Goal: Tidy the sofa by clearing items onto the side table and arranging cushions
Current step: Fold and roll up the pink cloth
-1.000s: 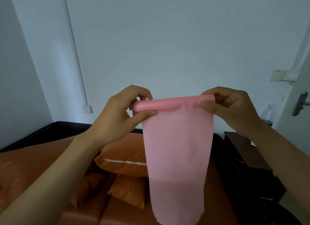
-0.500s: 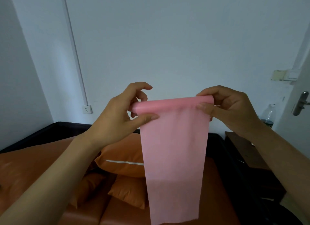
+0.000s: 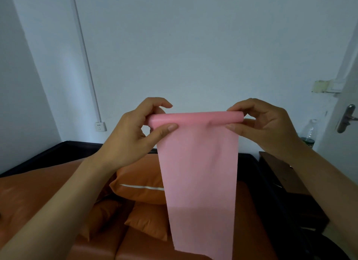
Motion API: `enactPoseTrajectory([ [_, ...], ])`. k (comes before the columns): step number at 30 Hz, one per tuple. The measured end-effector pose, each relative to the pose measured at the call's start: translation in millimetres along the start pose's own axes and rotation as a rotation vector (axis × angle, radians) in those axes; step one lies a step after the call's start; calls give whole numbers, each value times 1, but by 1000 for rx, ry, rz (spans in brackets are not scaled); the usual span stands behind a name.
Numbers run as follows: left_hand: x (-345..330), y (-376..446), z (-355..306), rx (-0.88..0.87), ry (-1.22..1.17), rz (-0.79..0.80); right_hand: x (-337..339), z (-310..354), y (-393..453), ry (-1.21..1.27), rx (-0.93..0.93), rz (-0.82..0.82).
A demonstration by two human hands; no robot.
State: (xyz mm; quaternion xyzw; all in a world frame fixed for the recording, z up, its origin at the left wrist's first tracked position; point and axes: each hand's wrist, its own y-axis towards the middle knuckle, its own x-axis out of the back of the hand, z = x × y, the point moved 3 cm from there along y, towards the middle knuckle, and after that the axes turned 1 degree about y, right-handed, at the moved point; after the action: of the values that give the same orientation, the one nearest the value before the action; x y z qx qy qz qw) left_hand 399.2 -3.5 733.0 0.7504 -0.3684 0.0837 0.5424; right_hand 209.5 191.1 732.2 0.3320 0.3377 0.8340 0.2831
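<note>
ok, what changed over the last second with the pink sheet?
The pink sheet is rolled further at its top edge, so the hanging tail ends higher. Left hand and right hand kept pinching the roll's ends at about the same height. Orange cushions and side table unchanged.

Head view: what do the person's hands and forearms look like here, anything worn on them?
Both forearms are bare, with no sleeves in frame. The left hand and right hand wear no gloves, and no rings, watch or bracelet show. Fingernails look short and unpainted.
</note>
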Motion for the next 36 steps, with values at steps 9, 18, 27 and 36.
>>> enactPoseTrajectory([
  [9, 5, -2, 0, 27, -91, 22, -2, 3, -2, 122, -31, -10],
  [18, 3, -3, -2, -4, -74, 16, -1, 5, -1, 135, -14, -7],
  [27, -3, -1, -6, -52, 4, 21, 2, 5, -1, 94, -47, -38],
  [36, -7, -1, -2, 30, -5, 15, -1, 2, -3, 126, -43, 30],
])
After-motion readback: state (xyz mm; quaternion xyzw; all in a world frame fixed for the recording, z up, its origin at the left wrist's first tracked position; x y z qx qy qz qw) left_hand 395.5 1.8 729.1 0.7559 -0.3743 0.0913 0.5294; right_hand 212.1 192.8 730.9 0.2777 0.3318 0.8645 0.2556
